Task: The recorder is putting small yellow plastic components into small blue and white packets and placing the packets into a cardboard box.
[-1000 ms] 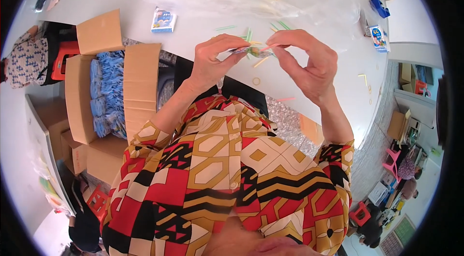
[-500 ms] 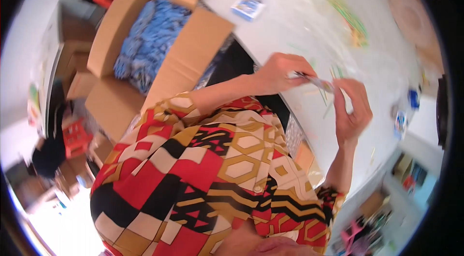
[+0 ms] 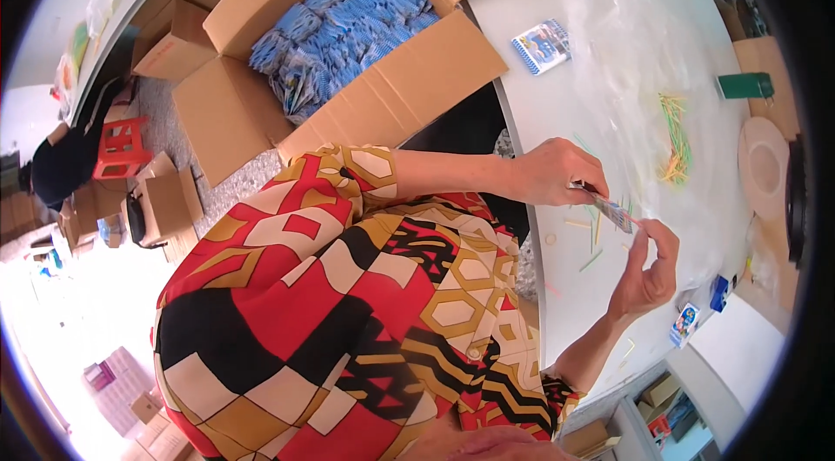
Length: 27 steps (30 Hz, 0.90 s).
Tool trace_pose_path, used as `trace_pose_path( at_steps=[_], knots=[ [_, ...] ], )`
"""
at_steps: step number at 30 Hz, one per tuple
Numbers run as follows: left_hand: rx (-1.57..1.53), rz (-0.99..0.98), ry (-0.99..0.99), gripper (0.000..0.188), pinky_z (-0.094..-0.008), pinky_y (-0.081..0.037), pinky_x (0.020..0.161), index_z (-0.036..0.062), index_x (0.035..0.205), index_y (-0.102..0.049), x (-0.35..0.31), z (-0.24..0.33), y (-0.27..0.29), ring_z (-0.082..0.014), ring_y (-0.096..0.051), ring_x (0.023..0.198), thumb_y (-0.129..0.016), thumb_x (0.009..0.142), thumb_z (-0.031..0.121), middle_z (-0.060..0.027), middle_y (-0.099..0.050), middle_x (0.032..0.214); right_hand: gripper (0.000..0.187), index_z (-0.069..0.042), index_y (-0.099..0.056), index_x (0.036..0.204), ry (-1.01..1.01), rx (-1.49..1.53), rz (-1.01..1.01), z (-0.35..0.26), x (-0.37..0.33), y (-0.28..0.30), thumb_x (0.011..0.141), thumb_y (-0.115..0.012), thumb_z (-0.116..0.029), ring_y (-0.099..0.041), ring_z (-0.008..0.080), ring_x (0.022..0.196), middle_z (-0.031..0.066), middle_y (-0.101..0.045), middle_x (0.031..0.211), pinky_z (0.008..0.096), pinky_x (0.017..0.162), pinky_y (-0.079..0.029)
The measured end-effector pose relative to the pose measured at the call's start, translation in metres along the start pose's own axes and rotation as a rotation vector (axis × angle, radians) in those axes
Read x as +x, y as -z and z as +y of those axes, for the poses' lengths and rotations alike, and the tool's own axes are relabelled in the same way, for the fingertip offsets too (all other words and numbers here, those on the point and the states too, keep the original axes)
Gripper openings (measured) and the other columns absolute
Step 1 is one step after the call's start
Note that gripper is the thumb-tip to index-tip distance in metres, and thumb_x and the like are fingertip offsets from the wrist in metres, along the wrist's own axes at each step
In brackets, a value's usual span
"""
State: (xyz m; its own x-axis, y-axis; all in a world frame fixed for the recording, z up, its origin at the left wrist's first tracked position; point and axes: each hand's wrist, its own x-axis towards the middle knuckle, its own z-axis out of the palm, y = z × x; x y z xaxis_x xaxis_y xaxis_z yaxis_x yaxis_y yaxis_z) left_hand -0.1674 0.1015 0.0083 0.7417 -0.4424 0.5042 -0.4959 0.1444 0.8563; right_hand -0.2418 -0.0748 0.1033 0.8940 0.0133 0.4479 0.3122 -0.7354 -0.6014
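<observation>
My left hand point(image 3: 561, 172) is closed on one end of a small flat packet point(image 3: 611, 210), greyish blue and shiny, above the white table point(image 3: 557, 283). The packet's other end points toward my right hand point(image 3: 648, 274). There, thumb and fingers are pinched together on a thin pink strip point(image 3: 639, 223) at the packet's end. Whether the strip is inside the packet or beside it, I cannot tell. Under my hands lie several loose thin yellow and green strips point(image 3: 597, 230). A larger pile of such strips point(image 3: 674, 141) rests on clear plastic sheeting farther off.
An open cardboard box point(image 3: 409, 91) full of blue patterned packets point(image 3: 348, 30) stands at my left by the table edge. A small spiral notebook point(image 3: 541, 47), clear plastic sheeting point(image 3: 609, 52) and a green container point(image 3: 744, 85) are on the table. A red stool point(image 3: 122, 148) stands at far left.
The view has shifted, so the box sits more to the right in it. My right fingers, earlier at the packet's end, now pinch the pink strip. My left hand still holds the packet.
</observation>
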Motion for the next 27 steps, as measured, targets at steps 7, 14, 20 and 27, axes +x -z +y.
trace_pose_path(
  at_steps=[7, 14, 20, 27],
  knots=[
    [-0.007, 0.010, -0.017, 0.017, -0.0296, -0.051, 0.063, 0.0032, 0.088, -0.068, -0.002, 0.006, 0.005, -0.0227, -0.064, 0.072, -0.071, 0.071, 0.000, -0.0073, -0.067, 0.082, 0.016, 0.000, -0.064, 0.095, 0.021, -0.011, -0.070, -0.003, 0.003, -0.007, 0.084, -0.056, 0.008, -0.058, 0.0169, 0.087, 0.0074, -0.063, 0.093, 0.0274, 0.082, -0.045],
    [-0.156, -0.011, 0.192, 0.018, -0.0283, -0.051, 0.065, 0.0011, 0.091, -0.066, -0.008, 0.011, 0.005, -0.0178, -0.065, 0.072, -0.070, 0.073, 0.002, -0.0090, -0.067, 0.082, 0.032, -0.001, -0.060, 0.118, 0.015, -0.011, -0.296, -0.002, 0.010, -0.016, 0.096, -0.046, -0.019, -0.053, 0.0270, 0.112, 0.0154, -0.050, 0.128, 0.0355, 0.094, -0.041],
    [0.023, 0.167, 0.306, 0.022, -0.0280, -0.054, 0.069, 0.0020, 0.097, -0.064, -0.031, 0.019, 0.063, -0.0129, -0.066, 0.075, -0.070, 0.077, 0.008, -0.0092, -0.068, 0.083, 0.042, 0.000, -0.057, 0.122, 0.005, 0.163, -0.281, 0.001, 0.011, -0.030, 0.098, -0.039, -0.030, -0.051, 0.0289, 0.116, 0.0155, -0.044, 0.137, 0.0385, 0.099, -0.038],
    [0.571, 0.612, 0.625, 0.022, -0.0203, -0.049, 0.060, 0.0029, 0.102, -0.062, -0.146, 0.026, 0.257, -0.0062, -0.059, 0.073, -0.068, 0.081, 0.004, -0.0014, -0.065, 0.086, 0.024, 0.002, -0.060, 0.113, -0.144, 0.183, -0.387, 0.030, 0.006, -0.030, 0.092, -0.051, -0.006, -0.058, 0.0202, 0.102, 0.0117, -0.060, 0.113, 0.0311, 0.091, -0.043]
  ],
)
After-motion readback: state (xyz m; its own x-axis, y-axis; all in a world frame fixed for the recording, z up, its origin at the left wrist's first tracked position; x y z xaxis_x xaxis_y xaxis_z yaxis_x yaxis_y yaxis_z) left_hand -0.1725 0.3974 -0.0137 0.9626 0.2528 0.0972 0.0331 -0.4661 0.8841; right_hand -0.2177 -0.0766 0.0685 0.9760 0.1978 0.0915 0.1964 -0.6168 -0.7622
